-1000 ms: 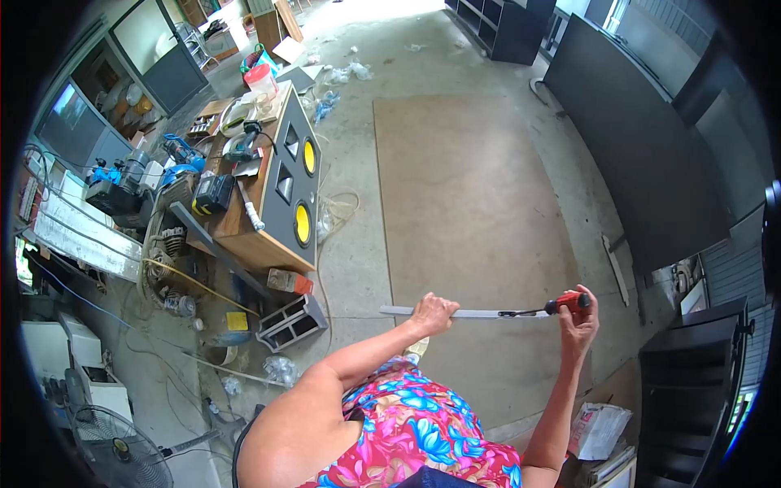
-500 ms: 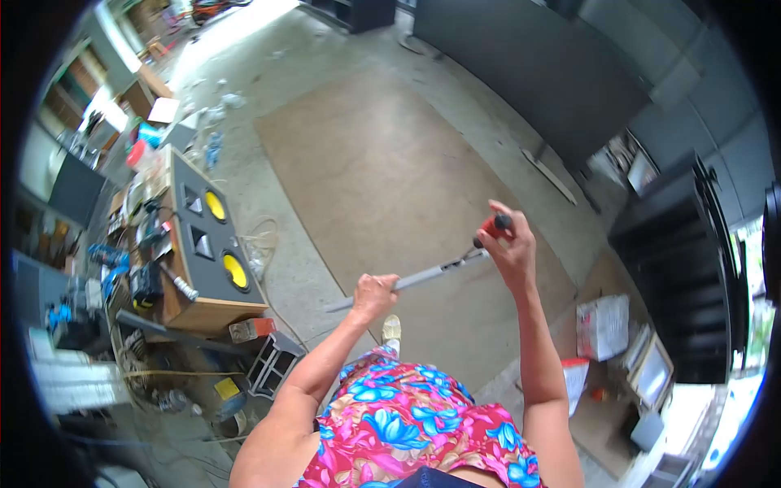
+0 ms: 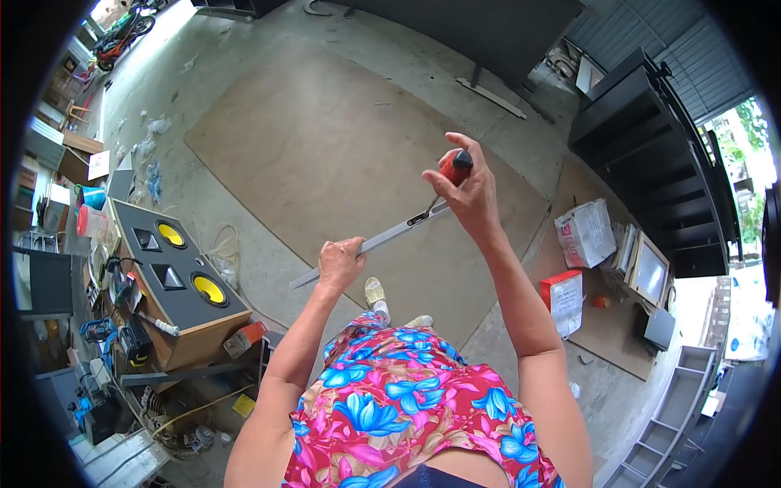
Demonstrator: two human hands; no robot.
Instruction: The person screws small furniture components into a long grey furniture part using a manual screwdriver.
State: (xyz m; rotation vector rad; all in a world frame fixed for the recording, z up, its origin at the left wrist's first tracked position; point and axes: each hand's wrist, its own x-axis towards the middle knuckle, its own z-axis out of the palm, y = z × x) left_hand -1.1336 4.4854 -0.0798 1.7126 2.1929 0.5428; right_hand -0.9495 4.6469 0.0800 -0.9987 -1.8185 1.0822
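Fingers of our left hand (image 3: 340, 262) were wrapped fully around a grey metal strip (image 3: 382, 241), closed tight near its lower end. We held the strip slanting in the air above the near edge of the brown board (image 3: 325, 138) that lay flat on the floor. Our right hand (image 3: 469, 195) was closed just as firmly on the red handle of a screwdriver (image 3: 455, 168), higher up over the board's near right part. The dark shaft ran down from our fist and its tip touched a dark fitting near the strip's upper end.

Left of the board stood a speaker cabinet (image 3: 183, 285) with two yellow cones facing up. Off the board's near right corner lay a white bag (image 3: 584, 232) and a red box (image 3: 563, 297). Black shelving (image 3: 659, 163) stood beyond the board's right side.
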